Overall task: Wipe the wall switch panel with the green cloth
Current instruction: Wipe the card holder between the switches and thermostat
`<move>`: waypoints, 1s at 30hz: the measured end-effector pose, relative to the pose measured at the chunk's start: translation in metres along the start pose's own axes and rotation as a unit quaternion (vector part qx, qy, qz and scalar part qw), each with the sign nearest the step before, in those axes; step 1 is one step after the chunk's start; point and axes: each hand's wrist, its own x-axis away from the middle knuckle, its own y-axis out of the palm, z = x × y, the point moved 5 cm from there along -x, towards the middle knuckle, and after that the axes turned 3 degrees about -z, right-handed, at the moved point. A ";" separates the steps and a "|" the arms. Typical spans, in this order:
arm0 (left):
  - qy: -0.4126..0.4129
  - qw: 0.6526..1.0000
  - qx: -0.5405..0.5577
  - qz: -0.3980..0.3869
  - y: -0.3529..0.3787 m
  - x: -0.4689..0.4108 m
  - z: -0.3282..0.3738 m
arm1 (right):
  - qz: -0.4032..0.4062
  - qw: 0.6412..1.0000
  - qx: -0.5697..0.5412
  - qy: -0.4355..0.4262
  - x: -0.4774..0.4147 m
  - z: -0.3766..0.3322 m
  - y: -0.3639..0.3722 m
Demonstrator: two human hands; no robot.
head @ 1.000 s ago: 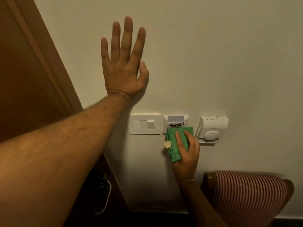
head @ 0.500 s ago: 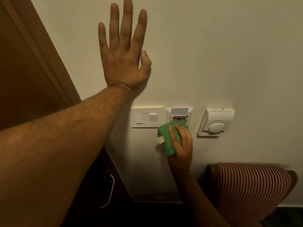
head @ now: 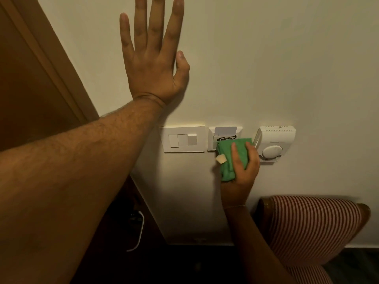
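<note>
A white switch panel (head: 184, 138) with three rocker switches is set in the cream wall. Right of it is a white key-card holder (head: 224, 133) with a card in its slot. My right hand (head: 241, 171) presses a folded green cloth (head: 227, 158) with a small pale tag against the holder's lower part and the wall under it. The cloth lies to the right of the switch panel and does not touch it. My left hand (head: 152, 58) rests flat on the wall above the panel, fingers spread, holding nothing.
A white thermostat (head: 275, 143) with a round dial is mounted just right of the cloth. A brown wooden door frame (head: 51, 58) runs along the left. A red-and-white striped chair back (head: 313, 226) stands low right against the wall. A white cable (head: 139, 232) hangs in the dark corner below.
My right hand slid the cloth left toward the switch panel, then back right under the key-card holder. The view has tilted down a little, so my left hand sits higher in frame.
</note>
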 end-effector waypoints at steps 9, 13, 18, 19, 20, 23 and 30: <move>0.004 1.000 0.001 0.006 0.001 0.000 0.000 | -0.140 0.981 -0.033 -0.130 0.016 -0.034 0.033; 0.001 1.000 0.003 0.011 0.001 0.001 0.000 | -0.076 0.995 -0.030 -0.062 0.004 -0.003 0.007; -0.007 1.000 0.017 0.004 0.002 0.003 0.000 | -0.064 0.996 -0.057 -0.019 0.006 -0.012 0.019; -0.007 1.000 0.017 0.004 0.002 0.003 0.000 | -0.068 0.996 -0.052 -0.024 0.006 -0.016 0.023; -0.006 1.000 0.017 0.005 0.002 0.003 0.000 | -0.075 0.996 -0.043 -0.035 0.006 -0.020 0.027; -0.003 1.000 0.020 0.007 0.003 0.002 -0.001 | -0.133 0.985 -0.020 -0.108 0.013 -0.034 0.034; 0.001 1.000 0.025 0.003 0.005 0.004 0.000 | -0.066 0.996 -0.025 -0.059 -0.005 -0.004 0.006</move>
